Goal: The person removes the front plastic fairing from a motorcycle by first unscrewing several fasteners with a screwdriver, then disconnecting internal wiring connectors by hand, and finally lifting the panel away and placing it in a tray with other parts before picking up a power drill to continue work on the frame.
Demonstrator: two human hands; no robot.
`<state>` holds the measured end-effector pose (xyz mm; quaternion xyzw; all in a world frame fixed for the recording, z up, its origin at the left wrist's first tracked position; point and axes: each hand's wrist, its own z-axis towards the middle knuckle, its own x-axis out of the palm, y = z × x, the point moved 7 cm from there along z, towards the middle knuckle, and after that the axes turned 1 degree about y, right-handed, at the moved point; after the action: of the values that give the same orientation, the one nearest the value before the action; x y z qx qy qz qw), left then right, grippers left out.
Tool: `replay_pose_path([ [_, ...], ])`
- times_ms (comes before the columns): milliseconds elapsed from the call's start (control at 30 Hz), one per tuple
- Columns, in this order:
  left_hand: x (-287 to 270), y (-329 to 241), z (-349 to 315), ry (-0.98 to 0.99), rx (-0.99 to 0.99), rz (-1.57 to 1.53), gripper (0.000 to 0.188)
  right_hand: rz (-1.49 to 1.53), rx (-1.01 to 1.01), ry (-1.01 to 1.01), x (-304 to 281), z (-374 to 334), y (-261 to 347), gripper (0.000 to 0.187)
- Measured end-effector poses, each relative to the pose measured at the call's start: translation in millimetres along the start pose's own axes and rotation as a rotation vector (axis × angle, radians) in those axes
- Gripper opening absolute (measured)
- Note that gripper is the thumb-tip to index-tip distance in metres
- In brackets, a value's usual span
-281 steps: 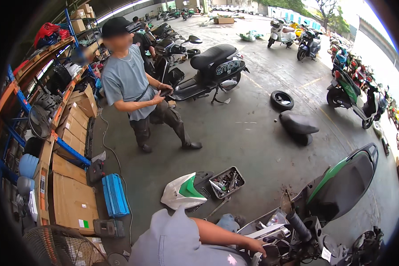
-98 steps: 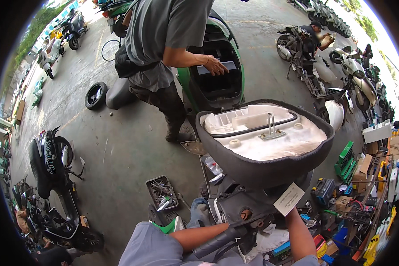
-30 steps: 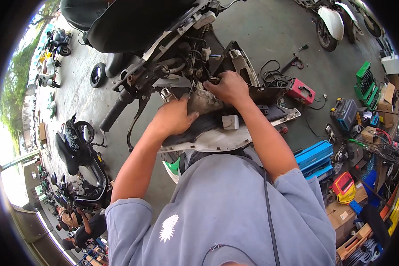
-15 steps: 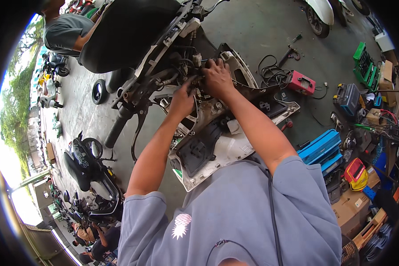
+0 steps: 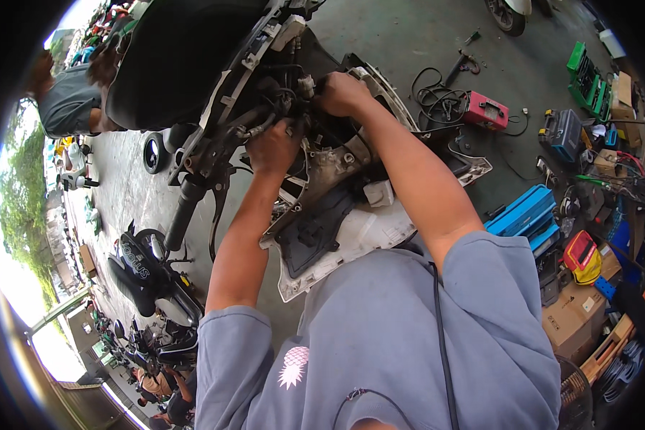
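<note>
The scooter front (image 5: pixel 342 160) in front of me is opened up, its inner parts grimy, grey-brown and scuffed. At its middle sits a tangle of dark wiring (image 5: pixel 282 97), with a small off-white connector (image 5: pixel 305 87) standing out of it. To the left the black handlebar grip (image 5: pixel 185 215) slants down beside a dark brake lever (image 5: pixel 221 211), and a large black seat (image 5: pixel 183 61) looms at the upper left. On the side nearest my body a pale, dirty panel (image 5: pixel 373 240) spreads out, with a dark insert (image 5: pixel 312 236) and a whitish block (image 5: pixel 378 193) on it.

The wiring lies right at my fingers, between and just beyond my two hands. My left hand (image 5: pixel 272 147) is at its near side, fingers bent in among the dark parts; my right hand (image 5: pixel 342 94) is on its right, knuckles up, fingers curled down just beside the connector. The fingertips of both are hidden, so I cannot tell whether they pinch anything.
</note>
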<state>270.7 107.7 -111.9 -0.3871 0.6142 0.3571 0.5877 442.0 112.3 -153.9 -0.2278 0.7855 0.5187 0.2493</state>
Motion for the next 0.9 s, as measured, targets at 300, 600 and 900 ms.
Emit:
replay_pose_path([
  [300, 15, 19, -15, -0.164, -0.062, -0.061, 0.031, -0.133, 0.003, 0.065, 10, -26, 18, 0.039],
  [600, 16, 9, -16, -0.16, 0.024, -0.067, 0.045, -0.145, -0.11, -0.347, 24, -50, 25, 0.025],
  [900, 21, -3, -11, -0.067, -0.052, -0.287, 0.034, 0.116, -0.156, -0.362, 27, -55, 9, 0.025],
])
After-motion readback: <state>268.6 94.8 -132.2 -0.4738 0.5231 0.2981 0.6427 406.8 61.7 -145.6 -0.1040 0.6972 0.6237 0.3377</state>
